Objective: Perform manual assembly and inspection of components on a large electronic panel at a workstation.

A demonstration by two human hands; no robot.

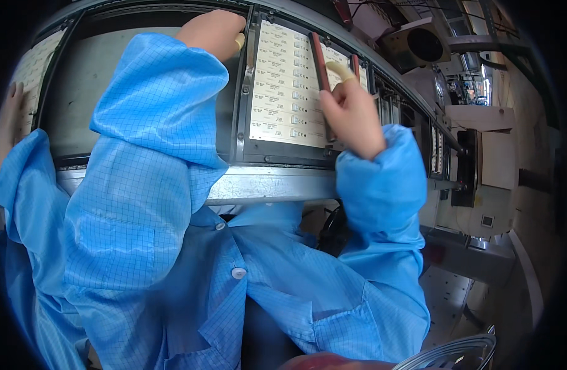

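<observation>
A single fisheye view came from the person's head, looking down and forward along blue sleeves point(154, 185) to a framed panel of pale strips point(283, 86) close in front. It sat near enough that arms and chest filled the lower half, straight edges bowed toward the rim, and dark corners ringed the picture.

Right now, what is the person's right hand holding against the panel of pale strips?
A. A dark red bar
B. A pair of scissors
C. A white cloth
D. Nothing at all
A: the right hand, with a yellowish finger cot on one fingertip, closes its grip on a narrow dark red bar that stands nearly upright over the framed panel of pale strips.
</observation>
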